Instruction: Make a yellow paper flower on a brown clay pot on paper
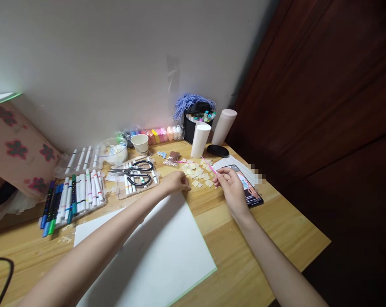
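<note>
My right hand (229,185) is closed around a thin pink stick-like tool (208,164), whose tip points up and left. Below that tip, small pale yellow paper pieces (195,171) lie scattered on the wooden table. At the top right corner of a white board (148,251) with a green edge is my left hand (176,182), its fingers curled together beside the pieces. Whatever they may pinch is hidden. Just right of my right hand lies a phone (253,194) with its screen lit. A small brown packet (172,158) sits behind my left hand.
Black-handled scissors (138,174) rest on a marker tray. Several markers (80,192) lie at left near a clear bowl (116,152) and a paper cup (139,144). A white cylinder (201,140) stands before a black marker case (189,130). Dark wood panelling (323,128) borders the right.
</note>
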Demonstrator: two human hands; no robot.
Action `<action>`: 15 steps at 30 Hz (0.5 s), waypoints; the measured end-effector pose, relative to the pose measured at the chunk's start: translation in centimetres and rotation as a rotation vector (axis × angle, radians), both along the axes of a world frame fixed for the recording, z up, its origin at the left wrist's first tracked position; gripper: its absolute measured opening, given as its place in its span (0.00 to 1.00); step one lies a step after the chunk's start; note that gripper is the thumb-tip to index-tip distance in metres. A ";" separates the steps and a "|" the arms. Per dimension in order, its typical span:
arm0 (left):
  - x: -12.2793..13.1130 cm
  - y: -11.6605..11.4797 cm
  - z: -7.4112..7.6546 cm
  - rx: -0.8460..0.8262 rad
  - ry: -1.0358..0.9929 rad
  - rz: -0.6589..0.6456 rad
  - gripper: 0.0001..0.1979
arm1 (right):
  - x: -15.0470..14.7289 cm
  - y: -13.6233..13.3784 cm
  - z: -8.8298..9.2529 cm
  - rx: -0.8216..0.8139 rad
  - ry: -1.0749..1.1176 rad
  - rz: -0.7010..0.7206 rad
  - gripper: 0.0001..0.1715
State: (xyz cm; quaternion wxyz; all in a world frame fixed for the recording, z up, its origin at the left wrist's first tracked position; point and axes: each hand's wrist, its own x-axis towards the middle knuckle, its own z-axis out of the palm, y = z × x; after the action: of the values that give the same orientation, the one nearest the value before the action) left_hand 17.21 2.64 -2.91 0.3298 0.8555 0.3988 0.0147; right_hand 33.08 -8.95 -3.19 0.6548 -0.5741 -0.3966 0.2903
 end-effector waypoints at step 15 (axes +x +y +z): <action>-14.5 -3.9 1.7 -0.448 -0.491 0.437 0.14 | -6.0 -1.3 -1.4 -0.154 0.130 0.386 0.09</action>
State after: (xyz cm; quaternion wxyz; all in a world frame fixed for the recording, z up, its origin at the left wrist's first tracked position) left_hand 2.70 -1.22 -1.20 0.5829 0.6285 0.4741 0.2011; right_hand 27.07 -10.27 -4.56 0.5654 -0.5159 -0.4329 0.4761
